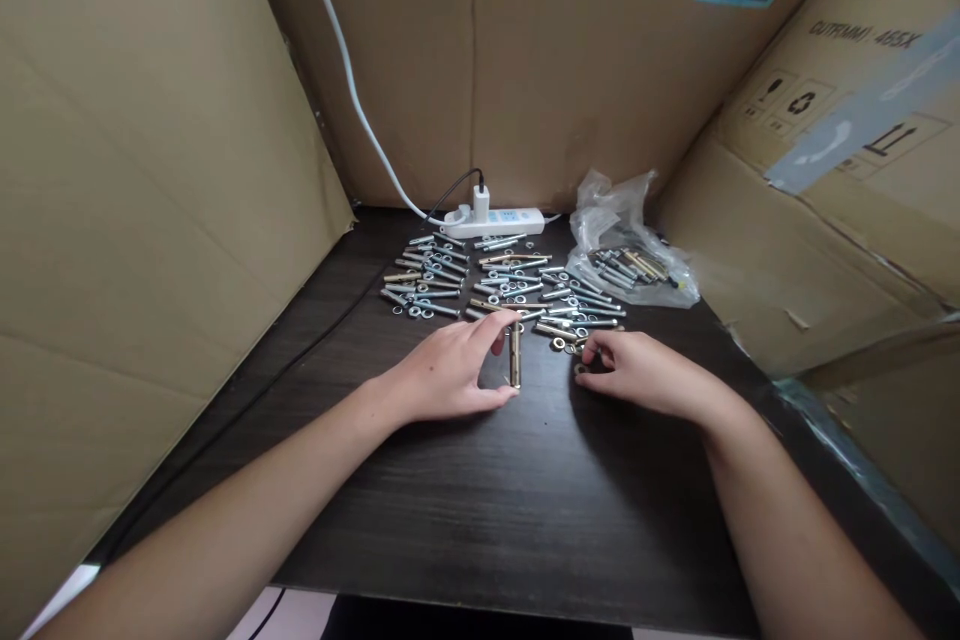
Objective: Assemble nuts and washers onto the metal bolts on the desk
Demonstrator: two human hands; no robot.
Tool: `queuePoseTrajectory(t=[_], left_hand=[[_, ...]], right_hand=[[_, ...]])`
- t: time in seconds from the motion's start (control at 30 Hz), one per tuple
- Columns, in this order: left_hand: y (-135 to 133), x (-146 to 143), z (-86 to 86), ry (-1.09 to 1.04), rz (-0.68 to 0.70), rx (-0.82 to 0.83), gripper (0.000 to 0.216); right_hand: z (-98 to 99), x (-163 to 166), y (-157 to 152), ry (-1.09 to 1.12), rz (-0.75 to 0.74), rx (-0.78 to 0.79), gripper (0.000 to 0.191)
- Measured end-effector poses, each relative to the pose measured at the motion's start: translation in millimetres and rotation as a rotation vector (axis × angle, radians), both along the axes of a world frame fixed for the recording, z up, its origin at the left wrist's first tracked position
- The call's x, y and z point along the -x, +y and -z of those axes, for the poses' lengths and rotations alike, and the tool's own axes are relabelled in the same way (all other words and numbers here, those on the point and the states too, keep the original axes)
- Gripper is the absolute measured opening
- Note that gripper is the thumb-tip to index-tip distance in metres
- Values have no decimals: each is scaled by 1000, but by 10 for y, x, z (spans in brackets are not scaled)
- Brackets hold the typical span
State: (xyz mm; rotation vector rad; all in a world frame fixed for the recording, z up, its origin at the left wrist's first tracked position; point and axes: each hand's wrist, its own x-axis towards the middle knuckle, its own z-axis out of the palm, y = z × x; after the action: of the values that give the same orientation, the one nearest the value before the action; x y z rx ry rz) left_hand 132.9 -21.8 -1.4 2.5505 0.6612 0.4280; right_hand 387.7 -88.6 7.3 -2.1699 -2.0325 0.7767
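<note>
On the worktop [465, 500], bolts [442, 309] and washers [558, 344] lie before the power strip [517, 221], a bag [616, 205] to its right, cardboard [405, 70] behind it.

on the dark table [480, 510], the left hand [446, 365] holds a brass-coloured metal sleeve [515, 356] in a grip of thumb and finger, one at each end. the right hand [649, 370] is low, thumb and fingers bent about a small washer [580, 370]; firm hold cannot be confirmed. beyond both, bolts [442, 267] and loose rings lie in three rough groups. a clear plastic bag [611, 200] with more hardware lies right of these; a white power strip [517, 221] stands behind, near the cardboard back wall [390, 50].
</note>
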Motion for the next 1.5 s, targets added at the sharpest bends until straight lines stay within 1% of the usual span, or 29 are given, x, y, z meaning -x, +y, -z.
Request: queuePoseTrajectory(t=[0.1, 0.33, 0.43, 0.6, 0.7, 0.8, 1.0, 1.23, 1.37, 1.5], left_hand=[[2, -1, 15, 7, 2, 1, 72], [2, 6, 35, -4, 21, -21, 71], [-1, 9, 28, -12, 23, -25, 71], [-8, 10, 17, -5, 33, -22, 70], [-6, 12, 19, -4, 35, -22, 69], [-2, 13, 29, -9, 34, -29, 69], [1, 10, 36, -4, 31, -23, 70], [-7, 7, 16, 6, 20, -29, 71], [-10, 7, 10, 9, 22, -25, 70], [-7, 5, 13, 18, 27, -15, 71]], right_hand=[[32, 23, 8, -6, 8, 5, 18], [97, 23, 31, 57, 32, 47, 13], [80, 36, 25, 45, 16, 53, 11], [12, 50, 3, 20, -14, 65, 18], [-1, 46, 5, -1, -7, 68, 18], [11, 41, 16, -6, 14, 72, 16], [36, 39, 26, 74, 4, 110, 17], [39, 65, 12, 25, 8, 72, 16], [57, 62, 16, 43, -4, 85, 17], [98, 38, 27, 78, 0, 77, 11]])
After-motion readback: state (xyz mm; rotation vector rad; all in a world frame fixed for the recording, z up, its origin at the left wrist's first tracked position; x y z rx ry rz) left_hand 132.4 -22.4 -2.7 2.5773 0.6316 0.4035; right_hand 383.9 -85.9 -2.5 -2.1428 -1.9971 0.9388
